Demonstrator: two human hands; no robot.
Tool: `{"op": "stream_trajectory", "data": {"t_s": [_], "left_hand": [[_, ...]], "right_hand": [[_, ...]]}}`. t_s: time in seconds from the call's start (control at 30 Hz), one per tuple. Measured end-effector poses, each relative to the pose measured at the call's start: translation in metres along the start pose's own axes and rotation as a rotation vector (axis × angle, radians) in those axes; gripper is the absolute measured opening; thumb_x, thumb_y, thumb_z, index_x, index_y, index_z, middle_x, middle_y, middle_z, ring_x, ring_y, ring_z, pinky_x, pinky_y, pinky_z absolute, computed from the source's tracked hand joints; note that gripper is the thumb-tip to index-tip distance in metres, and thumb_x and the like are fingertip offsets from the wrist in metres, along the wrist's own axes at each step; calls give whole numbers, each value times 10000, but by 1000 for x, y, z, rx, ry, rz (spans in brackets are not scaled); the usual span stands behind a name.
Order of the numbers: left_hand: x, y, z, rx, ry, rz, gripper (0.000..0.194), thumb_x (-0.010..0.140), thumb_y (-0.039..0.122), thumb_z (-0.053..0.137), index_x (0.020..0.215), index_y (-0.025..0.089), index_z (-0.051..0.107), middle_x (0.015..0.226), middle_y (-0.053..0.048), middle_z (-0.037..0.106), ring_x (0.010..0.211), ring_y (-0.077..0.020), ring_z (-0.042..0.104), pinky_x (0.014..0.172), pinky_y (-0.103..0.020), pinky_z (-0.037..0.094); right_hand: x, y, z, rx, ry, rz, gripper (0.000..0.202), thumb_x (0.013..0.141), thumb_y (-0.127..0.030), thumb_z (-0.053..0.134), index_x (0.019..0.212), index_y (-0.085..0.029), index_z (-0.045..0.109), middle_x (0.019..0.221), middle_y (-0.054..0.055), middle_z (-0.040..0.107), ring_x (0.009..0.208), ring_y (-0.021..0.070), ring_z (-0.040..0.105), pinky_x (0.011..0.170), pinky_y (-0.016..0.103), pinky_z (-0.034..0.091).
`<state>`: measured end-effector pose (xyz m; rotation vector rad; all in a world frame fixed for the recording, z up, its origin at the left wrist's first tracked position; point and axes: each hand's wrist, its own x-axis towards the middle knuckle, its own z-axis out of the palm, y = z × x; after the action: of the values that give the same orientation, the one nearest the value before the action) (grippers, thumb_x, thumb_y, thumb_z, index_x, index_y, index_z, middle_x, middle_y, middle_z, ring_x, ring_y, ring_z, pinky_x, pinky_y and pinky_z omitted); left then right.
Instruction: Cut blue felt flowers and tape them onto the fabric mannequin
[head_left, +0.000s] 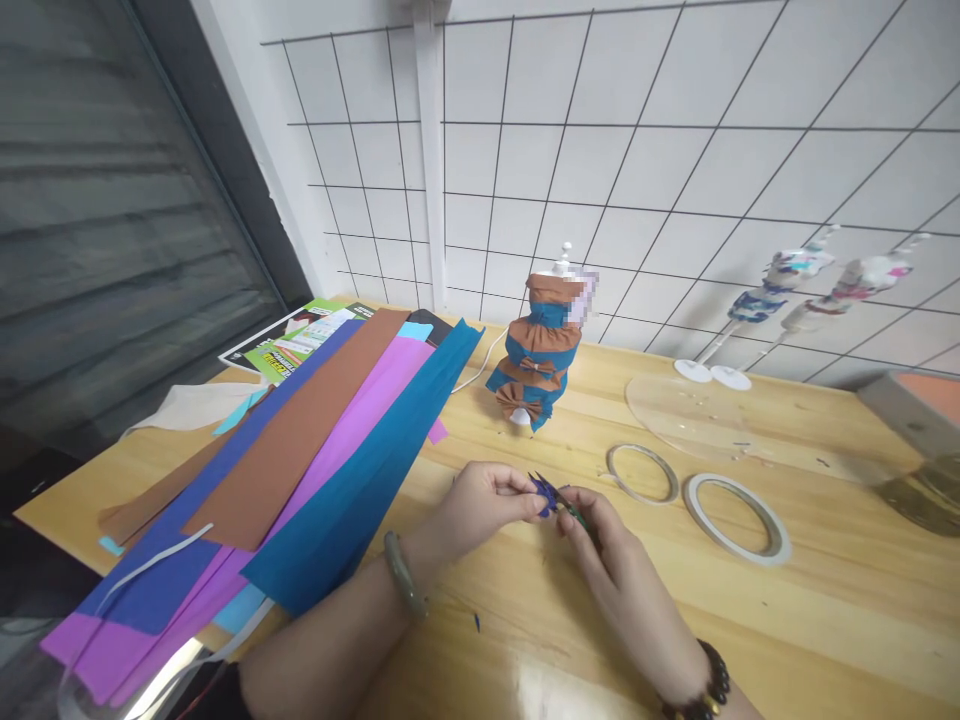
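Observation:
Near the middle of the wooden table (517, 580), my left hand (491, 505) pinches a small dark blue paper piece (545, 496) between thumb and fingers. My right hand (604, 545) is closed around small scissors (574, 511), mostly hidden by the fingers. The blades are apart and reach the blue piece. Behind my hands, a small dress form (553, 345) stands upright, covered in brown and teal paper with brown bows. A tiny blue scrap (477, 622) lies in front of my left hand.
Long crepe paper sheets (292, 440) in brown, blue, purple and teal pile up at the left. Two tape rolls (739, 518) lie right of my hands. A clear disc (686, 415) and two more dress forms (757, 300) are behind them. A grid (555, 125) covers the wall.

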<state>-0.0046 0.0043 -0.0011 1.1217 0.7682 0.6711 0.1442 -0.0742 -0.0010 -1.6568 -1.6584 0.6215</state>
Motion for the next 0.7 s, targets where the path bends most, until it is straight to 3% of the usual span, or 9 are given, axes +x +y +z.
{"op": "stream_trajectory", "data": {"t_s": [0.1,0.23,0.43,0.6,0.7], "left_hand": [[1,-1,-2,41,15,-26,252,606,300,723,723,86,657,744,-87,674,714,-150,613,735,-281,474],[0,0,-4,83,-27,-43,258,621,309,713,727,85,642,722,-93,673,682,-150,618,697,-283,486],[-3,3,-2,47,-82,-53,287,628,323,713,748,82,615,756,-107,674,698,-152,627,698,-289,495],[-3,1,0,-29,-121,-39,302,617,322,725,774,90,612,787,-86,662,733,-150,627,720,-292,504],[-4,-1,-1,-66,-131,-37,313,639,347,706,805,112,582,785,-68,655,717,-158,643,688,-294,516]], "right_hand": [[-1,7,-1,-160,-2,-44,246,898,-320,339,1067,-202,472,907,78,662,803,196,648,690,298,490],[4,13,-8,-290,55,57,289,895,-359,341,1094,-191,468,1012,117,655,863,243,643,699,353,496],[6,6,-25,-81,-3,23,326,919,-397,281,986,-202,533,889,76,649,874,197,613,757,302,478],[0,3,-26,-92,-96,-88,275,902,-384,362,1067,-221,510,1057,78,605,1004,189,563,859,316,439],[0,5,-26,-127,-135,-117,255,902,-367,372,1072,-226,499,1056,76,601,995,188,566,857,331,443]]}}
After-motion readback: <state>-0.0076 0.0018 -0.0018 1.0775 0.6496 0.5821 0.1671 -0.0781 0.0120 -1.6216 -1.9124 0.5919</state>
